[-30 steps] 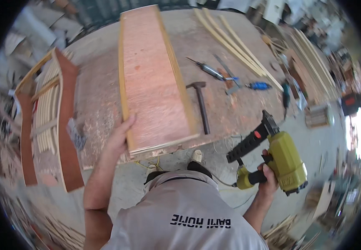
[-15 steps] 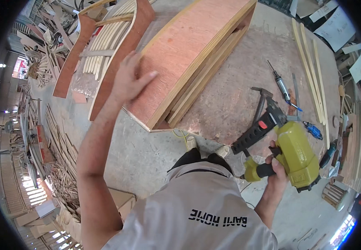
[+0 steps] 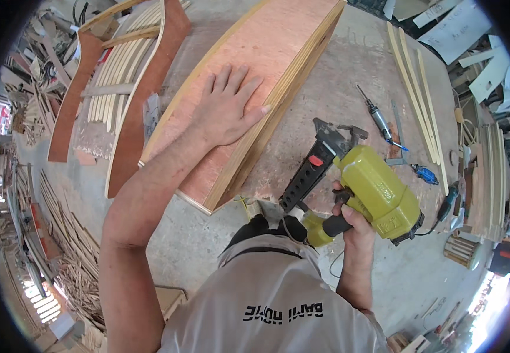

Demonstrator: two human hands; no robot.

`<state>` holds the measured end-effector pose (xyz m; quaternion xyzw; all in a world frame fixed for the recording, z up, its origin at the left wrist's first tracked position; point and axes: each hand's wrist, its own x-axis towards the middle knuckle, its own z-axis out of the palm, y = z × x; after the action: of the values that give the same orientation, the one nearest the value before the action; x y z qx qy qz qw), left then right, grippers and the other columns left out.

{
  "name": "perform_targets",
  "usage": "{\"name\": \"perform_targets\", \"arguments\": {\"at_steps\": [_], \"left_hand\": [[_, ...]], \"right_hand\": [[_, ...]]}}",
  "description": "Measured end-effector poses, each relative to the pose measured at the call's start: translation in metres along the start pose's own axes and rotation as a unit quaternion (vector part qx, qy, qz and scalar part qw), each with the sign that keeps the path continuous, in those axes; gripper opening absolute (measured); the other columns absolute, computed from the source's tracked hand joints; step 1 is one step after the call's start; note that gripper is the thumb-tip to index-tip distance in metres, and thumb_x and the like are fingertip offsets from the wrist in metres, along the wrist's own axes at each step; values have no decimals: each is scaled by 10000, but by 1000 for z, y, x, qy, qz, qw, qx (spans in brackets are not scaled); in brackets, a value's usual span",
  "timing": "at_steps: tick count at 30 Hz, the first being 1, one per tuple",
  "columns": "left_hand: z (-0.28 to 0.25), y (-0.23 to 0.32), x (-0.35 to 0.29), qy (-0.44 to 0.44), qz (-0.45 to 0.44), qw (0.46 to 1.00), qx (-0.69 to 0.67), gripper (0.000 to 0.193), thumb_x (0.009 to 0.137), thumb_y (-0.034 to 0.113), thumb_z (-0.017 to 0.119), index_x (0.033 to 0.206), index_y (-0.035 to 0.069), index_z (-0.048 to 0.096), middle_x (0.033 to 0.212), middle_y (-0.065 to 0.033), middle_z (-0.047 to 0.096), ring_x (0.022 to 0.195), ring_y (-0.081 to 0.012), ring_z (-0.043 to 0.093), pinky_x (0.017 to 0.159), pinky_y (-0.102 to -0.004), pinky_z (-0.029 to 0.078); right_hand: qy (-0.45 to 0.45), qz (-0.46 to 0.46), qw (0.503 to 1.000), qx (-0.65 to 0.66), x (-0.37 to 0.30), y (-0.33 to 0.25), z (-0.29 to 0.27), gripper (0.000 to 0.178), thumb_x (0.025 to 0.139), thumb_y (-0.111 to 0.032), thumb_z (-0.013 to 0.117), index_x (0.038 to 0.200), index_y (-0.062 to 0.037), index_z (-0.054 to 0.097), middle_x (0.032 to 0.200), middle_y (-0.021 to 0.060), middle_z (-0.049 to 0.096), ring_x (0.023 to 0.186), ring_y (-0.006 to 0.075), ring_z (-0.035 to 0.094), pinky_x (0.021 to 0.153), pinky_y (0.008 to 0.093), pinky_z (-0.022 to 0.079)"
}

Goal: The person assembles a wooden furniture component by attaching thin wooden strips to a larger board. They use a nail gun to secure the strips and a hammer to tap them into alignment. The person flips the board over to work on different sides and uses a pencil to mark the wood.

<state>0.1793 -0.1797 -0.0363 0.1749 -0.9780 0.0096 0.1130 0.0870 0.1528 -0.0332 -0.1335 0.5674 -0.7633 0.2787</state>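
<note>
My left hand [image 3: 225, 115] lies flat on a curved plywood panel [image 3: 249, 47], fingers spread, thumb at the wooden edge strip. The panel rests on the worktable [image 3: 349, 65], its layered side facing right. In my right hand [image 3: 352, 220] is a yellow-green nail gun [image 3: 381, 191], gripped by its black handle. Its black magazine [image 3: 305, 179] slants down to the left, and its nose points up and left, apart from the panel. Just behind the nose, a hammer [image 3: 354, 133] is partly hidden.
A slatted wooden frame with curved sides [image 3: 131, 141] stands at left. On the table's right lie a pneumatic screwdriver [image 3: 379, 120], a blue-handled tool [image 3: 425, 175] and long thin wood strips [image 3: 417, 94]. Scrap wood [image 3: 69, 235] is heaped on the left floor. A thin hose [image 3: 334, 267] hangs by my right arm.
My left hand has slid from the panel's left edge toward its right edge and flattened. The nail gun has come left, nearer the panel. The whole view has shifted a little.
</note>
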Motion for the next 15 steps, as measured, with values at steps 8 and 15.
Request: {"name": "perform_targets", "arguments": {"at_steps": [8,15], "left_hand": [[1,-15,11,9,4,998,-63,681,941,602,550,1466,174,478,1543,-160,384,1454,-364,313,1188,-537,236],[-1,-16,5,19,-5,999,-42,707,915,609,587,1462,175,482,1525,-153,402,1444,-356,327,1201,-518,238]], "right_hand": [[-37,22,999,23,32,13,-9,712,711,-135,760,1369,-6,520,1149,217,672,785,195,660,614,284,543],[-90,42,994,41,45,27,-8,725,725,-133,795,1386,-33,514,1158,221,672,811,211,677,624,278,551]]}}
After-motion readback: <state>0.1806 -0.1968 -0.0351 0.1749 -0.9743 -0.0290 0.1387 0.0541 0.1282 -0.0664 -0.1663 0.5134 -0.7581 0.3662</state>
